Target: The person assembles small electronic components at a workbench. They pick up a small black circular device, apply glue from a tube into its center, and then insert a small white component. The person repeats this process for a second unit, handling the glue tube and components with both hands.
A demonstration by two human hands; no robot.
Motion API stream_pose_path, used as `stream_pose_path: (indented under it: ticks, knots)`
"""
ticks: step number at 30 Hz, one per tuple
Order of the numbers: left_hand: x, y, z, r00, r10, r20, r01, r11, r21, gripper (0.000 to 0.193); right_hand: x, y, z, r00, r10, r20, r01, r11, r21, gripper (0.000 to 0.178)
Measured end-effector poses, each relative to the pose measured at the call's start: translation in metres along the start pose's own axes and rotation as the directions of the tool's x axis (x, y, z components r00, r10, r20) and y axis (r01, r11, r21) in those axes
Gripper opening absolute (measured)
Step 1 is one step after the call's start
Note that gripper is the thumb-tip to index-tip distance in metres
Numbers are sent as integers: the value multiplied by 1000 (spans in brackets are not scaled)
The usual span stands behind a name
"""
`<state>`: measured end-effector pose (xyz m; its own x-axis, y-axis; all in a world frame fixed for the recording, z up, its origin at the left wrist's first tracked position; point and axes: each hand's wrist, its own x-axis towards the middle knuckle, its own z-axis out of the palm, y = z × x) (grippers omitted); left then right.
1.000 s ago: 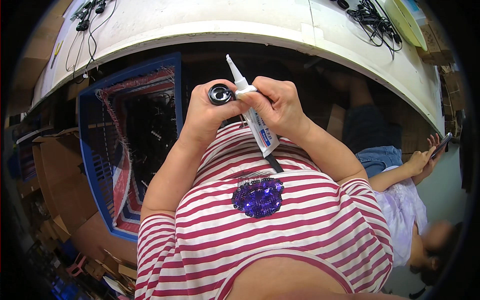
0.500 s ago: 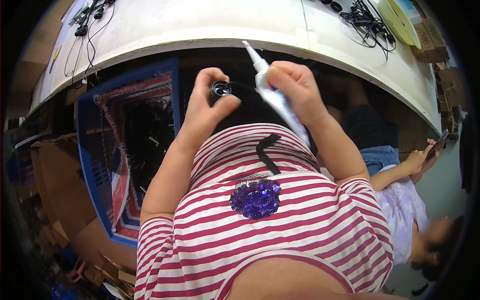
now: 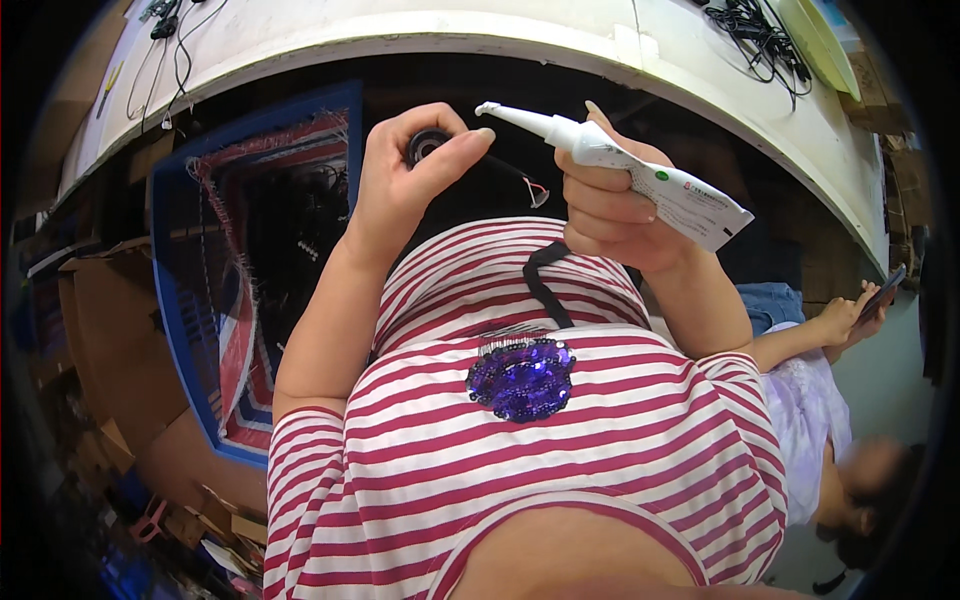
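My left hand [image 3: 395, 190] is closed, thumb and fingers pinching a small round black part [image 3: 425, 148], a ring-shaped housing with a dark hollow. From beside that thumb a dark cable runs right, ending in thin red and white wire ends [image 3: 537, 192]; where it joins the part is hidden. In my right hand [image 3: 615, 210] lies a white glue-like squeeze tube [image 3: 690, 195], fingers wrapped round it. Its long narrow nozzle [image 3: 520, 119] points left, the tip just above and right of my left thumb, apart from the part.
A white worktable [image 3: 440, 30] crosses the top, with black cable coils [image 3: 755, 40] and a pale yellow basin [image 3: 820, 50] at right. A blue plastic crate [image 3: 185, 330] lined with striped cloth stands at left, dark items inside. Another person's hand [image 3: 840, 320] holds a phone at right.
The tube has turned from upright-leaning to nearly level, nozzle now pointing left toward my left hand. My left hand has tilted the black part and moved slightly up and left.
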<state>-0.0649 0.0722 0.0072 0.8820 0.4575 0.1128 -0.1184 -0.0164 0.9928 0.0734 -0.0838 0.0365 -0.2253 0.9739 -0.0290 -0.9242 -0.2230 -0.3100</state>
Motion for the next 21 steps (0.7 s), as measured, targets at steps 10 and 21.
stream_pose_path:
  ticks: [10,21]
  knots:
    - [-2,-5,5,1000,-9,-16,11,990,137,11,7,17,1,981,86,-174,-90,996,-15,44]
    - [-1,-9,6,996,88,14,-89,970,225,14,12,18,-3,969,77,-235,-94,994,-61,41]
